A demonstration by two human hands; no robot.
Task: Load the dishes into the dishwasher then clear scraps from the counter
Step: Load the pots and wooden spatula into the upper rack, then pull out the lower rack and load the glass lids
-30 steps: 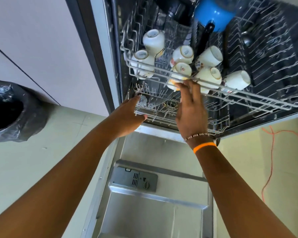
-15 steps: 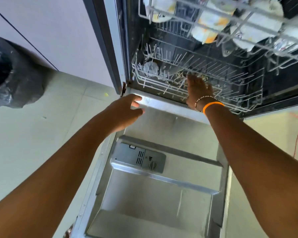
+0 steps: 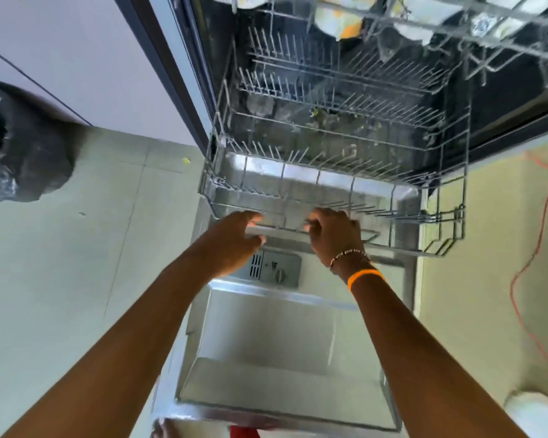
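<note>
The dishwasher stands open, its steel door (image 3: 266, 336) folded down flat below me. The lower wire rack (image 3: 431, 172) is slid partway out over the door and holds no dishes that I can see. My right hand (image 3: 336, 235) grips the rack's front rail, fingers curled over the wire. Just left of it, my left hand (image 3: 234, 238) is at the same front rail with fingers bent; a firm grasp is not clear. The upper rack (image 3: 456, 14) at the top edge carries several white cups, seen blurred from below.
A bin lined with a black bag (image 3: 16, 147) stands on the tiled floor at the left. An orange cord (image 3: 532, 257) trails over the floor at the right. A white round object (image 3: 538, 415) sits at the bottom right corner. The detergent dispenser (image 3: 276, 270) is under my hands.
Both hands dropped from the upper rack to the lower one. The lower rack has slid outward over the door. My view tilted down, so the cups moved to the top edge.
</note>
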